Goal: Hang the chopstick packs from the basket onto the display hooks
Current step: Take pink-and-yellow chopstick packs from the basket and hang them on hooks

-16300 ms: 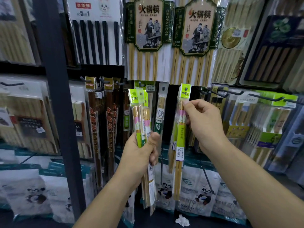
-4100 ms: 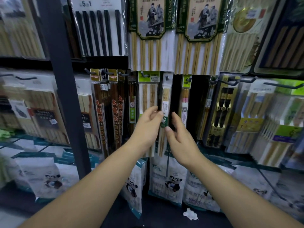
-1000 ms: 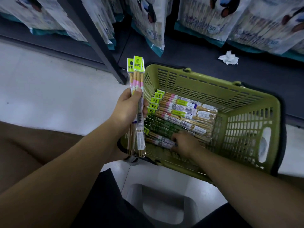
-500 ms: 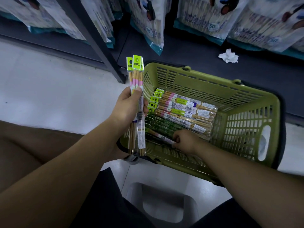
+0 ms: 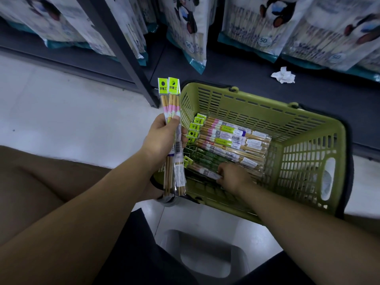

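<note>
- The slim pack [image 5: 202, 170] lies flat, low in the green basket [image 5: 287, 105], across darker green packs [image 5: 205, 158]. Its slick wrap could slip from the fingertips, or a neighbour could lift with it.
- The held packs [image 5: 172, 93] are gripped at mid-length only, so adding another could loosen one.
- The left hand [image 5: 162, 138] is raised at the basket's near-left corner, fingers and thumb curled round those upright packs.
- The right hand [image 5: 234, 177] reaches down inside, fingers pinching the slim pack.
- Stacked packs [image 5: 232, 140] fill the far side.

The pale floor [image 5: 72, 120] carries a green basket [image 5: 308, 114] and a grey stool [image 5: 205, 256]. On the dark shelf base [image 5: 236, 75] behind the basket lies a crumpled white paper [image 5: 283, 75].
</note>
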`<state>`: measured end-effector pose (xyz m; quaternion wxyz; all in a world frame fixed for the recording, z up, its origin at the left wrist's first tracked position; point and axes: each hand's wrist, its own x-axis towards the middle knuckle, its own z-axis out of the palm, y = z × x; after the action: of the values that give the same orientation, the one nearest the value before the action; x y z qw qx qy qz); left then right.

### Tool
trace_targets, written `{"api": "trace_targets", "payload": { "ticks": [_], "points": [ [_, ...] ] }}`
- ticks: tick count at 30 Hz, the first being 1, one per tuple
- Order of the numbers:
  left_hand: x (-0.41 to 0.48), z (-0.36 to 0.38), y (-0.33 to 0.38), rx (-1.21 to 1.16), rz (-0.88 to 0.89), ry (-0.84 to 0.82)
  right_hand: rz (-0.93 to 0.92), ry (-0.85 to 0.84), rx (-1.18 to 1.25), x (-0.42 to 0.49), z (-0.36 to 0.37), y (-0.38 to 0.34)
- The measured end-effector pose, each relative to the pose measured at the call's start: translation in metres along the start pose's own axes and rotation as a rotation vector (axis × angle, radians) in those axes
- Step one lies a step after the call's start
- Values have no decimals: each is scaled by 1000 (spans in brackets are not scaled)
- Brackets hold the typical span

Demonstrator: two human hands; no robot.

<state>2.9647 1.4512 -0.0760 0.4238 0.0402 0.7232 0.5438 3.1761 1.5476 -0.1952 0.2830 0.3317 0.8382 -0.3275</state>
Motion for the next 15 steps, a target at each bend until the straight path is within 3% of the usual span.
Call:
{"api": "trace_targets", "payload": {
  "ticks": [10,15],
  "points": [
    [1,6,2,8,7,5,17,-123,-18,5,-3,13],
    [2,6,1,-5,7,-2,24,-40,173,4,-16,17]
  ]
}}
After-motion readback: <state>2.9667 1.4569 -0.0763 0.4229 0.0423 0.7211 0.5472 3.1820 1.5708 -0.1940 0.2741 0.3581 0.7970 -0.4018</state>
